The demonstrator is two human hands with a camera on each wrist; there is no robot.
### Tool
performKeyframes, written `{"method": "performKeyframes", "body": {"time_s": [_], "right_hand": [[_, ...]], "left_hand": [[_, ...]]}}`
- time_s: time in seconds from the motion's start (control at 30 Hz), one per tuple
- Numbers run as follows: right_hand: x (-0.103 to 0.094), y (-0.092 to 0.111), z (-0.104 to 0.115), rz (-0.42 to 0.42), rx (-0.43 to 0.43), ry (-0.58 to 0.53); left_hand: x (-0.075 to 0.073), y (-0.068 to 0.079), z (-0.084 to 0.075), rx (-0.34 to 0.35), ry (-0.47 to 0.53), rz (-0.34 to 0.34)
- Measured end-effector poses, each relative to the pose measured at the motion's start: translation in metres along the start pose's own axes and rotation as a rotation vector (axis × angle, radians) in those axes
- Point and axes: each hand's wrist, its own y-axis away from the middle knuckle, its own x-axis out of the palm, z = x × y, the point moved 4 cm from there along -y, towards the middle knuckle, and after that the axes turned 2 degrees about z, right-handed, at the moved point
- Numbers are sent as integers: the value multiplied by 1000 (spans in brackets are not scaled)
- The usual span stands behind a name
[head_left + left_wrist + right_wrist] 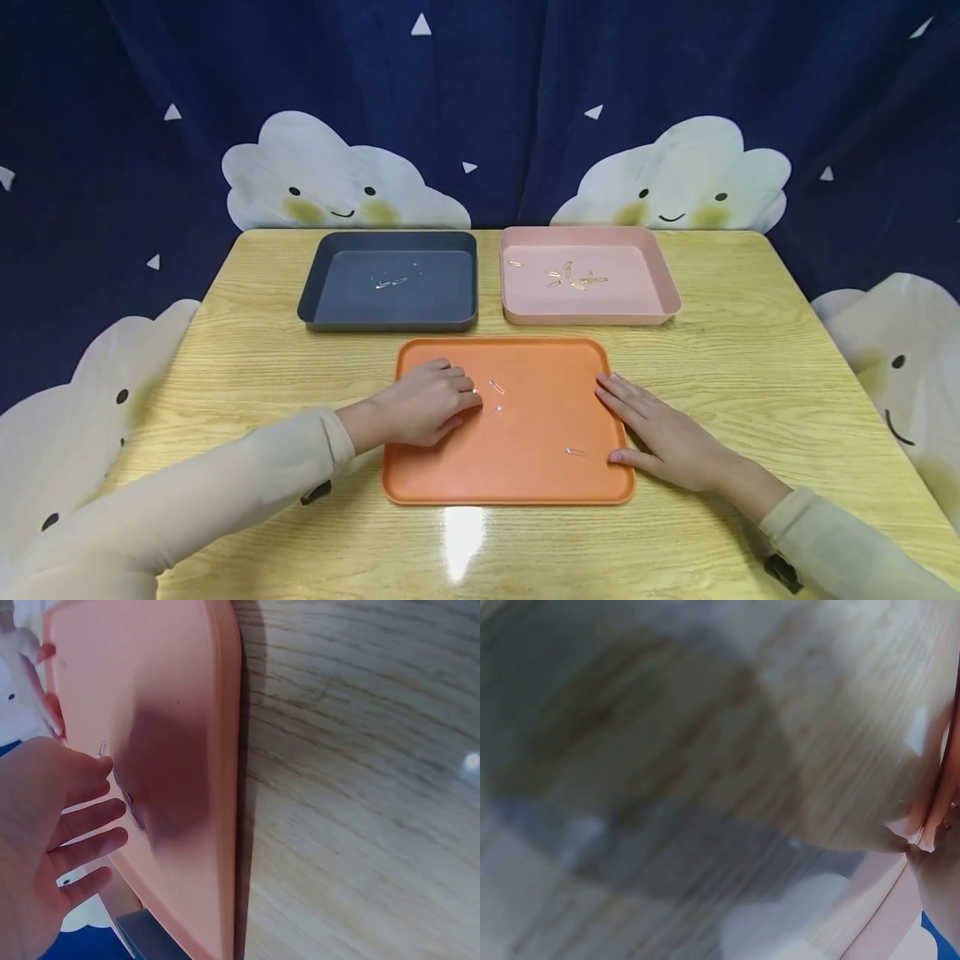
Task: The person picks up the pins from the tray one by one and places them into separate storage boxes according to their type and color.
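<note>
My left hand [431,404] is over the left half of an orange tray [525,479], fingers loosely bent, beside a few small silver safety pins. One safety pin [497,387] lies just past the fingertips and another safety pin [493,411] sits nearer me; a further one is partly hidden by the fingers. In the left wrist view, a safety pin [103,748] shows at the thumb tip, with no clear pinch on it. Fingers extended, my right hand [671,437] rests on the tray's right rim. Close to its thumb lies a separate safety pin [576,452].
Behind the orange tray stand a dark blue-grey tray [390,312] with several silver pins and a pink tray [592,315] with several gold-coloured pins. All three are on a wooden table [720,350]. A dark blue curtain [495,83] with clouds hangs behind.
</note>
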Motion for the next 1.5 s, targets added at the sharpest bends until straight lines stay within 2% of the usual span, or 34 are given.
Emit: {"method": "performKeyframes", "body": {"time_s": [0.13,0.33,0.53,0.83,0.93,1.2,1.5], "right_hand": [[1,-1,0,5,-1,-1],[2,-2,1,4,0,-4],[1,-3,2,-23,-16,0],[1,-2,2,-22,-19,-1],[0,-1,2,1,-3,-5],[-1,0,2,17,13,-7],[-1,2,1,20,22,-2]], "left_hand": [[2,-5,0,13,-20,3],[2,-11,4,0,-35,-31],[3,-14,4,-2,-48,9],[4,-13,1,56,-188,-22],[2,-10,2,57,-210,-58],[-10,-1,15,-23,-228,-204],[-23,11,40,-112,-187,-342]]}}
